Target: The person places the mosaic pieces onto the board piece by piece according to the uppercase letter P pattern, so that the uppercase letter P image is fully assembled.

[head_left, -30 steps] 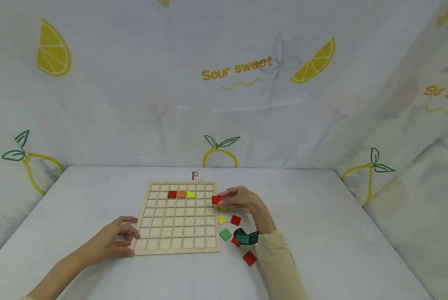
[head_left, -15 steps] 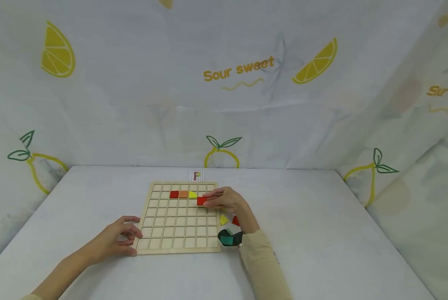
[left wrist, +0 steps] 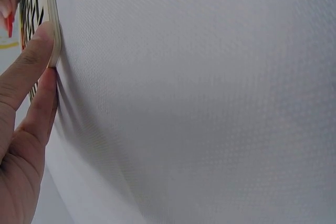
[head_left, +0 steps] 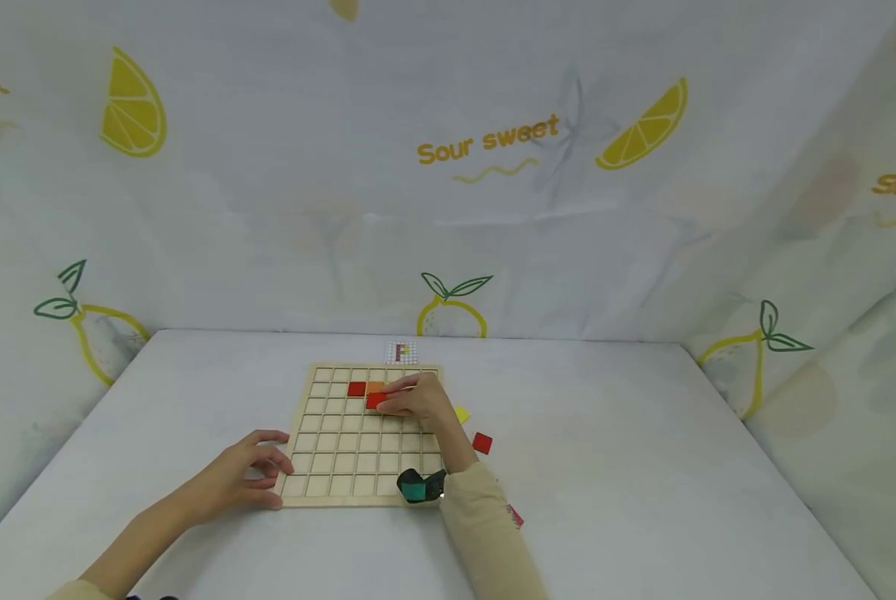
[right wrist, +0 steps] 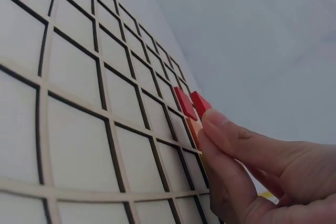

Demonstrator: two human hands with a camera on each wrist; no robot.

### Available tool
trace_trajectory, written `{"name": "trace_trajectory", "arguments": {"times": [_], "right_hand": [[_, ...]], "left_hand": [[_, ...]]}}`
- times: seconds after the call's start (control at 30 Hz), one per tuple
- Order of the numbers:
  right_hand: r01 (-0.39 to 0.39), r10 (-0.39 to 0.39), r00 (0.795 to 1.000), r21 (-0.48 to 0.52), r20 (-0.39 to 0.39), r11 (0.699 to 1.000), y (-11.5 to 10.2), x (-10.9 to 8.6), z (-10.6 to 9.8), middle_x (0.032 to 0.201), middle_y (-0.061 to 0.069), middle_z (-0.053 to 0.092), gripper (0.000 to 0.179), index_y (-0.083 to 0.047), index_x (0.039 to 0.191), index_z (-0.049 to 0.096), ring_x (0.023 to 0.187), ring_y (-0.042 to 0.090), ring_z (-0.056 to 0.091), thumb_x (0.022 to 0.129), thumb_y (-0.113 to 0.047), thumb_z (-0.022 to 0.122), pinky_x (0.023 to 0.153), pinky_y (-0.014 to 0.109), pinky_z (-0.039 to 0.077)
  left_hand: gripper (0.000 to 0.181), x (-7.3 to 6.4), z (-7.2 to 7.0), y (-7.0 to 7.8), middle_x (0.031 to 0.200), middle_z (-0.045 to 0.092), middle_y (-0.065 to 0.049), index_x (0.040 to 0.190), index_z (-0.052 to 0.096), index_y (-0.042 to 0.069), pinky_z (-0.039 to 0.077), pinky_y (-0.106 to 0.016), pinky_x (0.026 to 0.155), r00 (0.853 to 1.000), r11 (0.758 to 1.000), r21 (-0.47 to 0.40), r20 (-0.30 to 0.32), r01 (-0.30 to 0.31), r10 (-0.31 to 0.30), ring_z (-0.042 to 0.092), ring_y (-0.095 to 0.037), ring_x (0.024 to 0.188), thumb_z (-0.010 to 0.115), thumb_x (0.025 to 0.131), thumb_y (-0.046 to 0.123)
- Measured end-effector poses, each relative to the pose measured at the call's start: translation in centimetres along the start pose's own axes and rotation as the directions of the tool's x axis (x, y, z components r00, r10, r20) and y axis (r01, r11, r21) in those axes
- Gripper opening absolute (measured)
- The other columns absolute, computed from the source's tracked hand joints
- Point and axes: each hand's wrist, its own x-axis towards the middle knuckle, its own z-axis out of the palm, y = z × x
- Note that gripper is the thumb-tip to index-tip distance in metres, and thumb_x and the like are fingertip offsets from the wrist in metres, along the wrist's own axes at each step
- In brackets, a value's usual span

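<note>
My right hand (head_left: 417, 398) pinches a red square tile (head_left: 376, 401) between thumb and fingers, over the wooden grid board (head_left: 331, 485). The right wrist view shows this held tile (right wrist: 200, 102) tilted, close beside a red tile (right wrist: 185, 103) lying in a cell. A second-row red tile (head_left: 356, 389) and an orange tile (head_left: 375, 387) are side by side in the grid; the fingers mostly cover the yellow piece to their right. My left hand (head_left: 241, 475) rests against the board's left edge near its front corner, thumb (left wrist: 42, 40) touching the edge.
A small printed card (head_left: 402, 352) with a coloured grid pattern lies behind the board. To the right are a loose yellow piece (head_left: 462, 414) and a red tile (head_left: 482, 443); another red piece (head_left: 516, 517) shows partly behind the right sleeve (head_left: 485, 521). A patterned cloth hangs behind.
My right hand has carried the red tile leftward from the board's right edge to below the orange tile. The left hand stays at the board's edge. The head view has shifted slightly.
</note>
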Motion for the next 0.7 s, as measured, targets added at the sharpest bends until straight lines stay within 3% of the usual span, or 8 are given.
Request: {"name": "trace_trajectory", "arguments": {"times": [0.13,0.3,0.6,0.7], "right_hand": [[0.054,-0.067,0.995,-0.155,-0.08,0.987,0.1,-0.1,1.0,0.082,0.017,0.071,0.025,0.008,0.095,0.071,0.068,0.015,0.067,0.073,0.002,0.081,0.066,0.025,0.057],[0.091,-0.15,0.977,-0.341,-0.151,0.936,0.0,-0.1,2.2,0.076,0.014,0.071,0.022,0.004,0.086,0.073,0.071,0.019,0.065,0.069,-0.003,0.085,0.069,0.028,0.055],[0.133,-0.191,0.967,-0.31,-0.167,0.941,0.0,0.0,3.9,0.075,0.017,0.07,0.019,0.007,0.084,0.071,0.068,0.022,0.067,0.068,0.009,0.082,0.061,0.023,0.056],[0.127,-0.188,0.966,-0.311,-0.175,0.942,0.1,0.2,4.1,0.076,0.017,0.07,0.02,0.007,0.084,0.071,0.068,0.022,0.068,0.067,0.01,0.082,0.062,0.024,0.057]], "left_hand": [[0.069,0.0,0.0,-0.1,0.109,0.059,-0.011,0.124,0.044,-0.015,0.056,-0.022,0.075,1.0,1.0,-0.001,0.001,0.0,0.0,0.053,-0.003,0.087,0.082,0.074,0.014],[0.057,0.0,0.1,-0.1,0.117,0.053,-0.016,0.117,0.055,-0.011,0.056,-0.021,0.075,1.0,1.0,0.012,-0.001,0.007,-0.007,0.053,-0.003,0.088,0.082,0.074,0.014],[0.042,-0.1,0.0,0.0,0.128,0.044,-0.024,0.106,0.062,-0.002,0.056,-0.022,0.077,1.0,1.0,0.023,0.001,-0.003,0.003,0.053,-0.004,0.09,0.082,0.074,0.015],[0.046,0.0,-0.1,0.0,0.124,0.048,-0.021,0.109,0.061,-0.005,0.056,-0.024,0.079,1.0,1.0,0.009,0.003,0.015,-0.015,0.054,-0.005,0.092,0.082,0.074,0.015]]}}
